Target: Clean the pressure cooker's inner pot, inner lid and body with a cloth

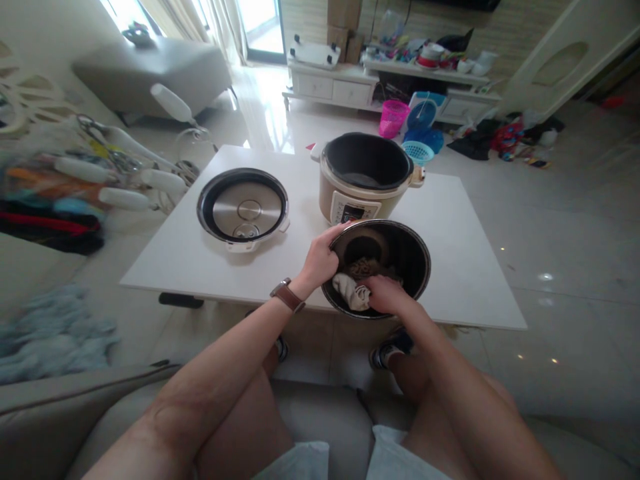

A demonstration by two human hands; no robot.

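Observation:
My left hand [321,256] grips the rim of a dark inner pot [417,257], which tilts toward me near the front edge of the white table. Inside that pot, my right hand [385,294] is closed on a bunched cloth [350,291], pale with dark stripes, pressed against the near wall. Some of the right fingers are hidden by the cloth. Just behind the pot stands an electric pressure cooker [327,190], lidless, its dark interior showing. To the left, a round lid [250,207] lies with its metal underside up.
The white table [195,273] ends close before my knees. A grey sofa [320,413] is under me. Across the floor are a pink basket [393,119], a blue basket [418,153] and a cluttered TV cabinet [333,87]. White-handled objects [127,198] crowd the table's left side.

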